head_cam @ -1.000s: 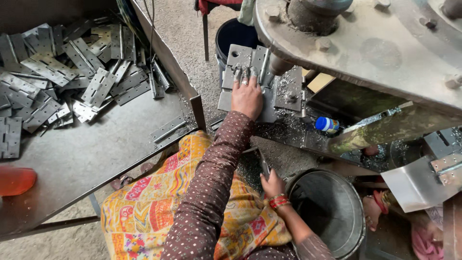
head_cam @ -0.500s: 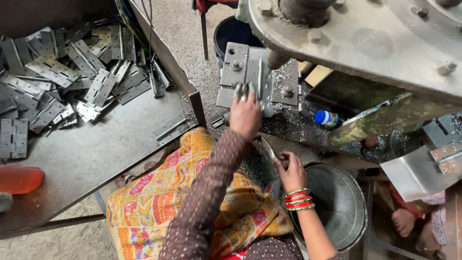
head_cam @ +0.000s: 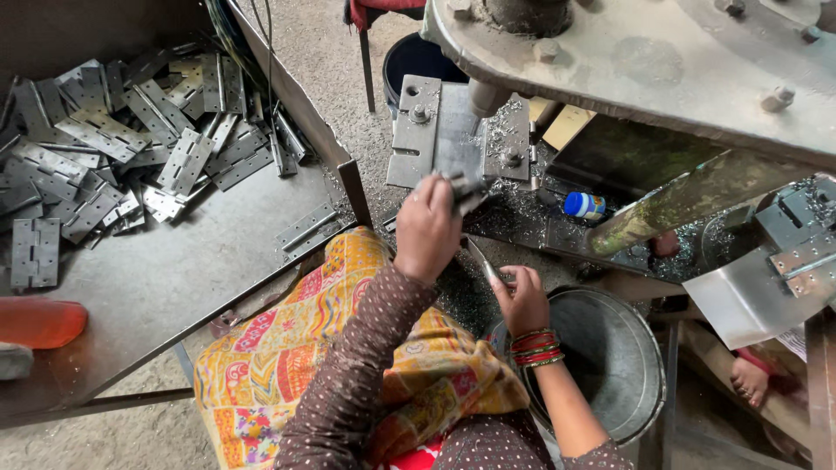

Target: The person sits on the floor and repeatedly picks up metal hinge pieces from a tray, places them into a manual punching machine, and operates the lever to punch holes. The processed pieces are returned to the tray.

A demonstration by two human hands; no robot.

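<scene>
My left hand grips a metal hinge just in front of the press bed plate, under the vertical punch. My right hand, with red and green bangles at the wrist, holds a thin metal tool pointing up toward the plate. Both hands are close together over a surface strewn with metal shavings.
A pile of grey hinges lies on a steel tray table at left. A steel bucket stands at lower right. A small blue-capped bottle rests on the machine base. A big machine arm overhangs. Someone's bare foot shows at right.
My left hand has drawn back from the press plate toward me with a hinge in it. My right hand has risen from the bucket's rim and holds the thin tool higher.
</scene>
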